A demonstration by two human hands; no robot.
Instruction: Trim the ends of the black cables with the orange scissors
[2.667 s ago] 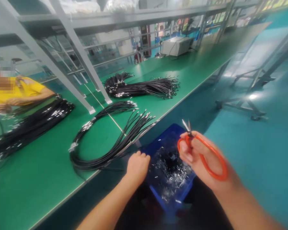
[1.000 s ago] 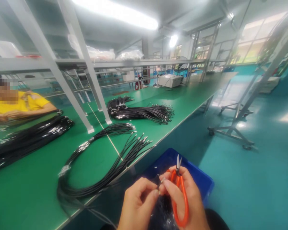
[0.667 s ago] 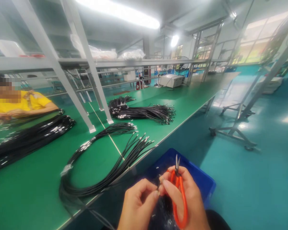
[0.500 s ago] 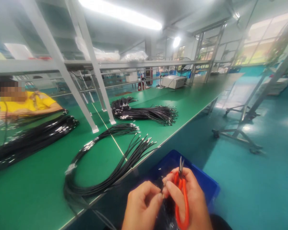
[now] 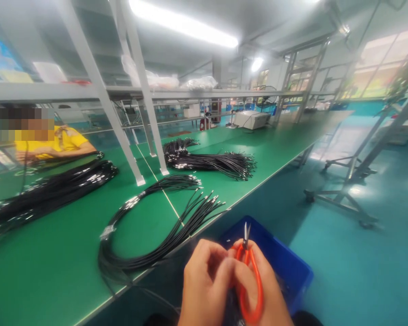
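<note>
My right hand (image 5: 260,278) holds a pair of scissors (image 5: 258,296) with orange handles, the narrow blades pointing up and slightly apart. Against its fingertips, my left hand (image 5: 206,280) is closed in a pinch; whatever lies between those fingers is hidden. Both hands are over a blue bin (image 5: 294,267) below the table edge. Left of them, a curved bundle of black cables (image 5: 149,258) with light tips rests on the green table (image 5: 64,253), bound with a clear wrap. Some of its strands hang over the front edge.
Another black cable pile (image 5: 214,163) lies farther back, and a long one (image 5: 54,194) at left near a person in yellow (image 5: 71,140). Grey shelf posts (image 5: 149,104) rise from the table. A white box (image 5: 251,120) stands behind; a wheeled frame (image 5: 343,199) is at right.
My hands have drawn closer together, the left fingers now overlapping the right. The scissors have shifted slightly left. The whole view has moved a little, so the table appears farther right.
</note>
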